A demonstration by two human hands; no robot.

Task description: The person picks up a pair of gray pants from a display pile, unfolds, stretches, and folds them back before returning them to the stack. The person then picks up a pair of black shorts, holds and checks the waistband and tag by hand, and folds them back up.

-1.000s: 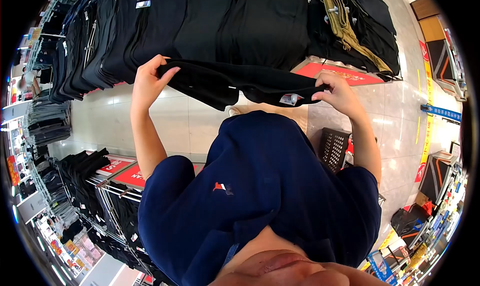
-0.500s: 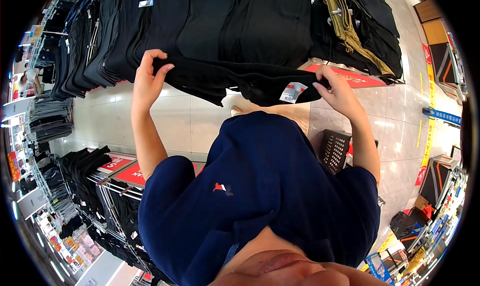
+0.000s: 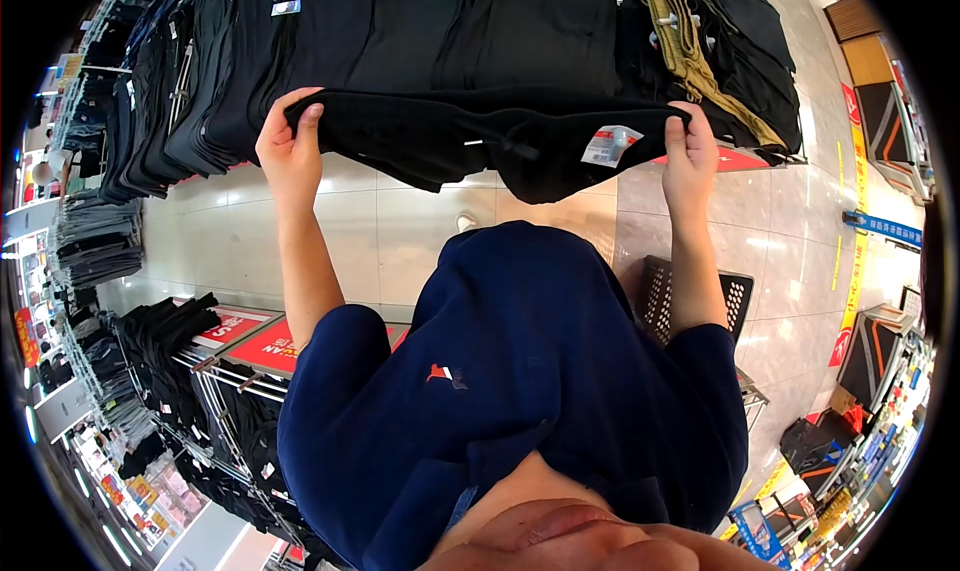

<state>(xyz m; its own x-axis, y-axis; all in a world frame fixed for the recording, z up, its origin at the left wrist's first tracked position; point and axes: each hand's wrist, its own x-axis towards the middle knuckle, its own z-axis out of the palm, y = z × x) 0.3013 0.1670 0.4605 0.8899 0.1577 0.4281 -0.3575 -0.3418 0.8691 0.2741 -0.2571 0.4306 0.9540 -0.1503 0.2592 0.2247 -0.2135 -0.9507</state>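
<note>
A pair of black trousers [image 3: 420,146] is stretched by its waistband between my two hands, in front of my navy shirt. My left hand [image 3: 290,146] pinches one end of the waistband, thumb on the near side. At the other end, my right hand [image 3: 692,151] grips the waistband the same way. A white and red tag [image 3: 611,146] hangs on the trousers near my right hand. Dark drawstring ends show at the middle of the waistband. The legs fold under and are mostly hidden.
Rows of black trousers [image 3: 540,31] hang ahead, with an olive pair [image 3: 690,61] at their right. A dark perforated basket [image 3: 738,301] is beside my right arm. Another clothes rack [image 3: 215,371] with red signs [image 3: 265,346] stands at my left. Pale floor tiles [image 3: 420,261] lie between.
My hands have moved slightly farther apart, and the waistband is now pulled straighter. My right hand has risen and turned, bringing the tag up and to the right.
</note>
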